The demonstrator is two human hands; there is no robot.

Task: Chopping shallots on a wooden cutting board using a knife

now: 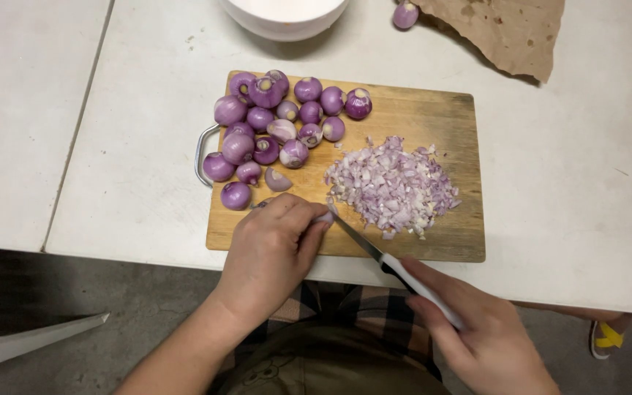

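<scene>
A wooden cutting board [440, 110] lies on the white table. Several peeled purple shallots [272, 124] are piled on its left part, and a heap of chopped shallot [393, 186] sits to the right. My left hand [268, 252] presses down on a shallot piece [325, 216] at the board's near edge, mostly hiding it. My right hand [477, 336] grips the white handle of a knife [374, 252], whose blade tip meets the piece under my left fingers.
A white bowl [284, 18] stands beyond the board at the top. Brown paper [506, 29] lies at the top right with one shallot [405, 14] beside it. A metal handle [200, 153] sticks out from the board's left side. A table seam runs down the left.
</scene>
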